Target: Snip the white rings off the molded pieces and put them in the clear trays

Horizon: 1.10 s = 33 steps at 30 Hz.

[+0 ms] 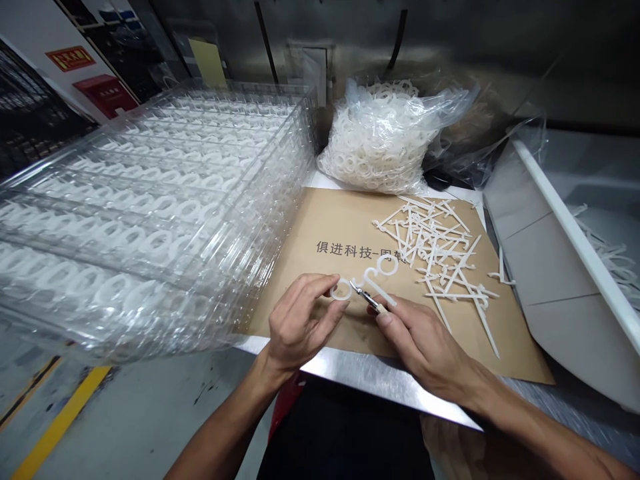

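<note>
Now your left hand (300, 320) pinches a white plastic ring (339, 298), your right hand (415, 340) clenches flush cutters (370, 299) at its runner, over the kraft paper (320, 220).

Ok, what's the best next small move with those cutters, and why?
Probably squeeze the small cutters in the right hand once at the white plastic ring: their tips sit right against it, and the left hand is pinching it steady above the kraft paper sheet.
</note>
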### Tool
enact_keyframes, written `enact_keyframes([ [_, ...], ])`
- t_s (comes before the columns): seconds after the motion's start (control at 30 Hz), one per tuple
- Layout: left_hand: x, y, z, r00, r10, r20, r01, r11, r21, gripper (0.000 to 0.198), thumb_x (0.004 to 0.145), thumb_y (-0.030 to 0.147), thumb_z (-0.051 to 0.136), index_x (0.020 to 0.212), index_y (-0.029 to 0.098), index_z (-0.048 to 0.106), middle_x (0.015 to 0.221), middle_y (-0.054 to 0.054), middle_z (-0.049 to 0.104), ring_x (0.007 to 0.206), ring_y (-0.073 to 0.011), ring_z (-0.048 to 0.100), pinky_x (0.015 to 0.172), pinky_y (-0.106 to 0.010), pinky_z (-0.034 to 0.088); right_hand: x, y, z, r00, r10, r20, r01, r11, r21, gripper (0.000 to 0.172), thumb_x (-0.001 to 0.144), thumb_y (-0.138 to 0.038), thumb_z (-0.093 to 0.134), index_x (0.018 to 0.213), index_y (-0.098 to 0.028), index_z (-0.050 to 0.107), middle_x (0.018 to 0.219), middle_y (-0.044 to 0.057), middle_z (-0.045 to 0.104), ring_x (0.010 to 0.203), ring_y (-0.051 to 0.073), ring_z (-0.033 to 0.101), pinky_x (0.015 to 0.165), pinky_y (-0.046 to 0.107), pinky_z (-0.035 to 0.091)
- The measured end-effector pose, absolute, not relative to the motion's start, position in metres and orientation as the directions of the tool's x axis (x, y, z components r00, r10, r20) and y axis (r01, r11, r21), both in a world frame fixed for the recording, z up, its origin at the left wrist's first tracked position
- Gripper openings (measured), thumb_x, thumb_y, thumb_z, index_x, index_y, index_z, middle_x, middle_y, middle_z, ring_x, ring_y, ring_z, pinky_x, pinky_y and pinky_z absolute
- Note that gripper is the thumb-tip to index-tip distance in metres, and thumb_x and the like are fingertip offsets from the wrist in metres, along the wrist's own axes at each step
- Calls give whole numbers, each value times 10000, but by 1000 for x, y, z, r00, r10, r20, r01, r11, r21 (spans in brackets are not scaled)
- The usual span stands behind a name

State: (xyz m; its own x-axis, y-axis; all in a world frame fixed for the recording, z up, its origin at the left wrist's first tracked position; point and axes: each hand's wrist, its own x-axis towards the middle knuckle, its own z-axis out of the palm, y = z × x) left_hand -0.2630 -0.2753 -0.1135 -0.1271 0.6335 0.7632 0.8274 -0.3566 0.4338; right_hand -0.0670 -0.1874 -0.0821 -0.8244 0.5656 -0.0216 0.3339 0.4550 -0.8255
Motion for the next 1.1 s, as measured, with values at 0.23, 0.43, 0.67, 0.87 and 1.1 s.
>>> enact_keyframes([
  [0.23, -263, -274, -113, -162, 684, 712, 803, -328, 497, 312, 877, 102, 690, 1177, 132, 610, 915, -57, 675, 832, -140, 652, 767, -265, 565, -69, -187, -90, -816, 578, -25, 376, 497, -782, 319, 1047, -344, 306, 795, -215, 454, 723, 6, 534, 647, 171, 485, 635, 308, 332],
  [0.43, -265, -275, -112, -208, 682, 701, 786, -310, 534, 284, 888, 107, 670, 1162, 155, 618, 905, -42, 657, 821, -137, 625, 764, -270, 539, -71, -185, -92, -812, 582, -31, 380, 488, -786, 342, 1049, -376, 334, 772, -215, 452, 712, 1, 534, 656, 170, 497, 644, 306, 335],
  [0.67, -269, -281, -115, -353, 749, 560, 632, -251, 733, 275, 887, 148, 677, 1156, 203, 655, 971, -51, 688, 864, -150, 645, 794, -278, 539, -71, -185, -90, -815, 578, -21, 342, 452, -824, 349, 1051, -391, 351, 798, -205, 504, 742, 4, 569, 706, 175, 537, 674, 303, 359],
  [0.87, -257, -322, -55, -428, 847, 316, 364, -158, 918, 219, 887, 187, 682, 1099, 236, 705, 872, -45, 703, 784, -161, 696, 694, -239, 575, -69, -185, -91, -828, 560, -22, 303, 413, -859, 400, 1052, -441, 321, 813, -202, 534, 786, 22, 615, 745, 190, 580, 704, 311, 386],
  [1.1, -300, -362, 55, -313, 839, 446, 654, -150, 741, 256, 840, 197, 717, 1074, 287, 771, 867, -55, 720, 761, -186, 691, 647, -248, 582, -67, -184, -101, -847, 531, -30, 274, 388, -880, 426, 1045, -475, 276, 847, -209, 543, 838, 43, 650, 796, 204, 618, 737, 307, 425],
])
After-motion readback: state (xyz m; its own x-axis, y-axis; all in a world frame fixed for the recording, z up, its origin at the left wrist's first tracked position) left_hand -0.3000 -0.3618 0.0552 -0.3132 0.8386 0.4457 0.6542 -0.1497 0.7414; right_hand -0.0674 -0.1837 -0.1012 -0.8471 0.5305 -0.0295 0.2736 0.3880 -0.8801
